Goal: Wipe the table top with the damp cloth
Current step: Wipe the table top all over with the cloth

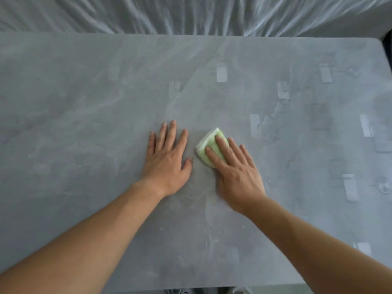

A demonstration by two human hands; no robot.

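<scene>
A grey stone-patterned table top (84, 115) fills most of the head view. A folded light green cloth (206, 145) lies near its middle. My right hand (235, 172) presses flat on the cloth with straight fingers, covering its right half. My left hand (167, 160) rests flat on the bare table just left of the cloth, fingers spread, not touching it. Pale streaks and specks show on the surface between and below the hands.
A surface covered in wrinkled white plastic sheeting (191, 15) runs along the table's far edge. The table's rounded right corner (379, 42) is at the upper right. Pale rectangular reflections (221, 72) dot the right half of the top.
</scene>
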